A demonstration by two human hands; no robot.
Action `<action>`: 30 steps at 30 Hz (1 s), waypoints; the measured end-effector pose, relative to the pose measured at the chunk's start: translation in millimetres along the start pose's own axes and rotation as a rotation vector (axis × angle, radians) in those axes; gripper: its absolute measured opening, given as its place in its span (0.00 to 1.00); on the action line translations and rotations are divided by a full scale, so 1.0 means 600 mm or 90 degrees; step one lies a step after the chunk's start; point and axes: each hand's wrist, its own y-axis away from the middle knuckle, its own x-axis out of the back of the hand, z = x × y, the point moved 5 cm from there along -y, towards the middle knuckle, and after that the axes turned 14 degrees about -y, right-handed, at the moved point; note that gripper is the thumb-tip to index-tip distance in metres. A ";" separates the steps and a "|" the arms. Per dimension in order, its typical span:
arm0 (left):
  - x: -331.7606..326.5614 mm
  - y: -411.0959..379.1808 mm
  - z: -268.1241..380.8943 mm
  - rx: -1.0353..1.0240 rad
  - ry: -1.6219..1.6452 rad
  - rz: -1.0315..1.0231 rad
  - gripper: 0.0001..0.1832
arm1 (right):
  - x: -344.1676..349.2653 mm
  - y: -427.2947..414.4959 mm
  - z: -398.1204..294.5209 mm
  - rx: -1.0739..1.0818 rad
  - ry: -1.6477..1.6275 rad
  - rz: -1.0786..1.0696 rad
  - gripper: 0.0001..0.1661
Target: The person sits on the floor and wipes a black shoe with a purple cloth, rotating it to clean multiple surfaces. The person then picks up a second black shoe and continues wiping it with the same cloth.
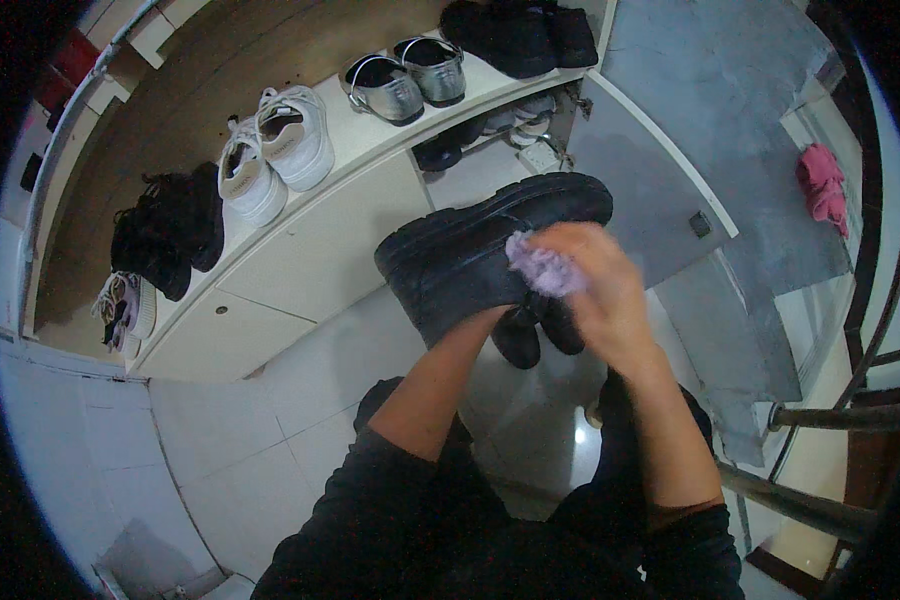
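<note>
A black chunky-soled boot (457, 262) is held up on its side in front of me, above the floor. My left forearm (450, 375) runs into its opening, and the left hand itself is hidden inside. My right hand (600, 292) grips a crumpled lilac cloth (544, 266) and presses it to the boot's upper, near the sole edge. That hand is slightly blurred. Beneath the boot, two dark rounded shoe toes (517, 337) show near the floor.
A white shoe cabinet (322, 247) carries white sneakers (296, 139), silver clogs (386, 88) and black boots (502, 37) on top. Its grey door (637, 150) hangs open at right, with shoes inside. A pink cloth (823, 187) lies far right, above metal rails (802, 499).
</note>
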 end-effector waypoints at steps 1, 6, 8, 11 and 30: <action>-0.007 0.004 -0.006 -0.005 0.036 -0.035 0.22 | -0.018 0.003 -0.008 0.019 0.081 -0.056 0.24; -0.036 0.051 0.022 -0.125 0.441 -0.462 0.22 | -0.035 0.006 -0.024 -0.060 -0.315 -0.211 0.20; -0.029 0.047 0.028 -0.117 0.443 -0.466 0.22 | -0.017 0.011 -0.001 -0.148 -0.449 -0.065 0.23; -0.006 0.014 0.027 -0.099 0.213 -0.284 0.23 | 0.020 0.002 0.016 -0.224 -0.480 0.202 0.23; -0.014 -0.005 0.012 0.021 0.654 -0.439 0.30 | -0.037 0.015 0.018 -0.224 -0.502 -0.039 0.18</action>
